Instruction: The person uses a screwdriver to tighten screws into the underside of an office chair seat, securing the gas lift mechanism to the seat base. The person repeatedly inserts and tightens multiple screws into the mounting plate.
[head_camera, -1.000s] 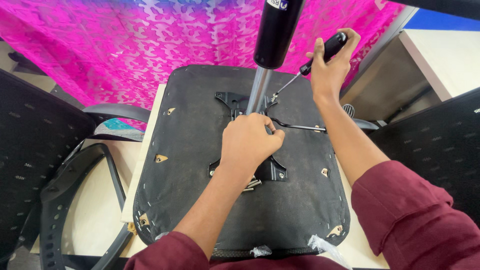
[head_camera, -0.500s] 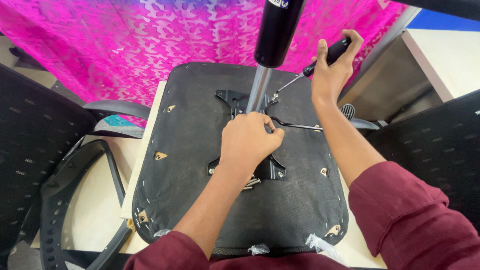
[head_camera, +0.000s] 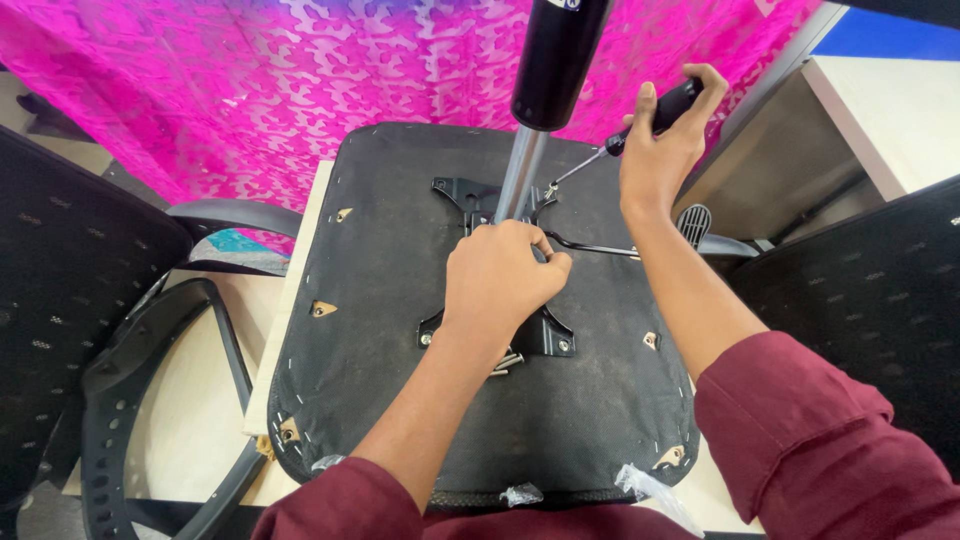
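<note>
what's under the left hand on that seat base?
The left hand covers the black mounting plate beside the gas cylinder. Loose screws peek out; the plate's centre is hidden.

bright, even light | soft shadows | sharp centre | edges bowed, perhaps wide-lens distortion

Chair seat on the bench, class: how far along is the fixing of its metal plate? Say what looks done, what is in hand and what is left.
Done: the plate lies on the upturned seat, with screws showing at its two near corners.
In hand: the right hand angles a screwdriver at a far corner by the column; the left hand rests on the plate.
Left: loose screws lie beside the plate; the armrest lies detached.
</note>
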